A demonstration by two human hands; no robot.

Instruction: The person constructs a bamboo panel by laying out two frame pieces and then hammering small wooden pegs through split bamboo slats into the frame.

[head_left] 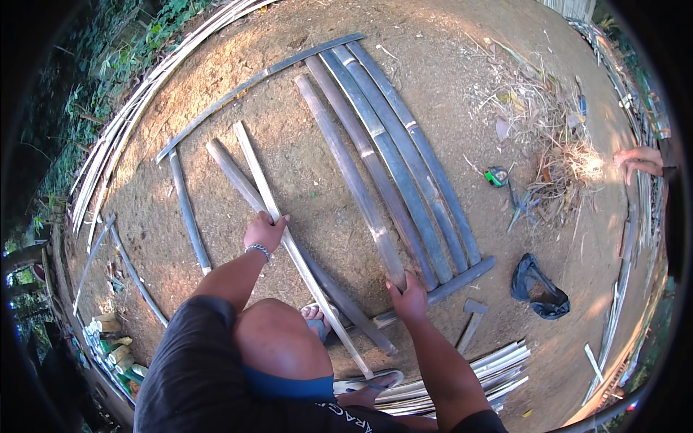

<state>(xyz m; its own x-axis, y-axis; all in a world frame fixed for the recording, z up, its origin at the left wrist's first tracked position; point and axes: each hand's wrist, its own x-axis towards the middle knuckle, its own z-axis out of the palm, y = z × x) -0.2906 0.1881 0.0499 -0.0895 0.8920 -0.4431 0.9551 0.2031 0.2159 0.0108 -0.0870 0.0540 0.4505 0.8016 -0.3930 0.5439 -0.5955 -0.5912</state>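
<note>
Nearest the camera, the lower edge of the dirt ground (pixel 440 108) is covered by a dark-sleeved shoulder (pixel 191 346) and a bent bare knee (pixel 278 339). Beyond the knee, a pale bamboo strip (pixel 254 162) is held by the left hand (pixel 266 232), pinched between thumb and fingers; a braided bracelet (pixel 258 250) is worn on that wrist. The strip is laid slantwise across a dark slat (pixel 234 173), and its lower end is seen at a sandalled foot (pixel 372 384). By the right hand (pixel 409 297) the lower end of a grey-brown slat (pixel 339 155) is gripped, thumb on one side and fingers on the other. To its right, four darker slats (pixel 382 137) are set side by side, their ends met by an upper crosspiece (pixel 249 83) and a lower crosspiece (pixel 465 278). Toward the right edge of the ground, a green tape measure (pixel 496 176), a heap of dry straw (pixel 570 162) and a black plastic bag (pixel 521 278) are found. Near the lower edge, a hatchet-like tool (pixel 471 321) is placed just above a bundle of split strips (pixel 498 364). Along the left edge, long pale poles (pixel 137 133) are stacked beside green foliage (pixel 155 32)
</note>
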